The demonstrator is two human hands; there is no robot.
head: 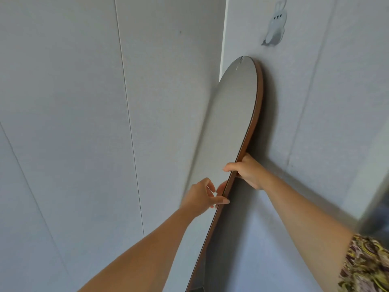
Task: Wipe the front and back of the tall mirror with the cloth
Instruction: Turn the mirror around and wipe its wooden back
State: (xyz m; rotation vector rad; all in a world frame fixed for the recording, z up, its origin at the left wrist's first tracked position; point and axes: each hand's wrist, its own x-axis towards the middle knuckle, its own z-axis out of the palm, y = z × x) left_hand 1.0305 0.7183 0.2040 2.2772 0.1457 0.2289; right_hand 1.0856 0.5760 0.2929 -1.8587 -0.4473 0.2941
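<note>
The tall mirror has a rounded top and a thin brown wooden rim, and it leans against the grey wall with its glass facing left. My right hand grips the rim from behind, thumb on the front edge. My left hand is just below it on the glass side, fingers spread, with fingertips touching the rim. No cloth is in view.
A grey rabbit sticker is on the wall above the mirror. A wall corner runs down behind the mirror's top. A dark blurred object sits at the right edge. My patterned sleeve shows at the lower right.
</note>
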